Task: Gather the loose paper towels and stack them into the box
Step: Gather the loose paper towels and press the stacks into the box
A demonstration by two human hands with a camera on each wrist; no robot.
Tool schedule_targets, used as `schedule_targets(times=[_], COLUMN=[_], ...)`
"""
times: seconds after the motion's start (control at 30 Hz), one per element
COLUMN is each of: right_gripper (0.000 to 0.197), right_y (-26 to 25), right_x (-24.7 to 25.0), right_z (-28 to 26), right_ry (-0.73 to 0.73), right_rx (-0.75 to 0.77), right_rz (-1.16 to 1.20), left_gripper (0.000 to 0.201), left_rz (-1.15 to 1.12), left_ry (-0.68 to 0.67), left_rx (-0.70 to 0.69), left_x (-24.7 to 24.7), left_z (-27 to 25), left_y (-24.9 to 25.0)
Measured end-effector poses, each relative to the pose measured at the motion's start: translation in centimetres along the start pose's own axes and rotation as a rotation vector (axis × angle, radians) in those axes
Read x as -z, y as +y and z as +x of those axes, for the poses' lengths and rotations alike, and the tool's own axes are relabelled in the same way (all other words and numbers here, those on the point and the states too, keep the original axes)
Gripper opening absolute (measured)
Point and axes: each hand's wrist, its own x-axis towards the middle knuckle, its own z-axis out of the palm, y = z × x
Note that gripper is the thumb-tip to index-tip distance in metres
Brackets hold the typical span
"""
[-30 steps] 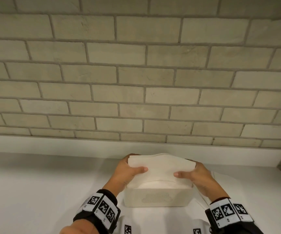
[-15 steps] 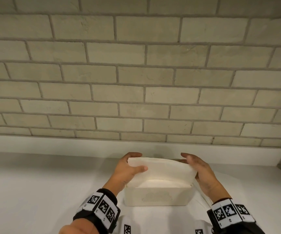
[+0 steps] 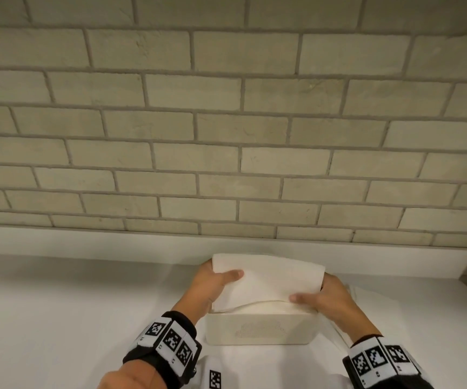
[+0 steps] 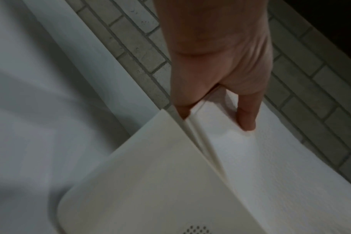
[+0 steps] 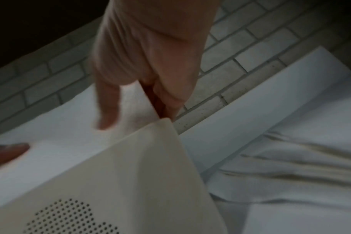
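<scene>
The paper towel stack (image 3: 269,279) was between your two hands, tilted over the open top of the cream box (image 3: 257,329), with its near edge low at the box rim and its far edge raised toward the brick wall (image 3: 226,122). Your left hand (image 3: 210,284) gripped the left end of the stack: the thumb lay on the near face, and the other fingers were behind the paper, where the head view did not show them. In the left wrist view the left-hand fingers (image 4: 247,120) pressed on the embossed towel surface, just inside the box wall (image 4: 150,174). Your right hand (image 3: 327,299) gripped the right end in the same way, with the thumb on the lower near corner and the fingers behind. In the right wrist view one fingertip (image 5: 108,117) touched the towel, and the other fingers went down between the paper and the right end of the box.

The box stood on the white counter (image 3: 58,318), near the low white ledge (image 3: 86,242) under the wall, and its front had a patch of small holes. More loose paper towels (image 5: 303,171) lay crumpled on the counter, just beside the box on your right side.
</scene>
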Motion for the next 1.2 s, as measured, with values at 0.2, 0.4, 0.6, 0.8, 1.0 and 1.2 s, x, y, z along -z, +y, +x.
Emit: schedule_targets(times=[0.2,0.4,0.6,0.8,1.0,1.2], right_gripper=[0.024,0.059,0.031,0.023,0.025,0.029], right_y=[-5.1,-8.8,-4.0,-2.1,-0.9,-1.5], right_x=[0.9,-0.2,0.3,1.7,-0.3,0.2], right_z=[-0.6,-1.2,-0.2,0.4,1.3,1.4], right_ry=[0.154,0.061,-0.007,0.11,-0.038,-0.027], right_rx=[0.226,0.457,0.061,0.011,-0.071,-0.006], right_rz=[0.125,0.162,-0.219,0.402,0.223,0.294], left_gripper=[0.086,0.028,0.041,0.032,0.039,0.037], left_rz=[0.501,0.211,-0.607,-0.337,0.036,-0.061], left_ry=[0.098,-0.135,-0.215,-0.056,-0.028,0.01], left_rx=[-0.317,-0.304,-0.169,-0.126,-0.085,-0.163], left_x=[0.4,-2.5,-3.4,-0.1,0.6,0.3], left_z=[0.1,-1.0,-1.1,-0.5,-0.6,-0.2], left_y=[2.3,4.9,2.5,0.9,-0.6,-0.3])
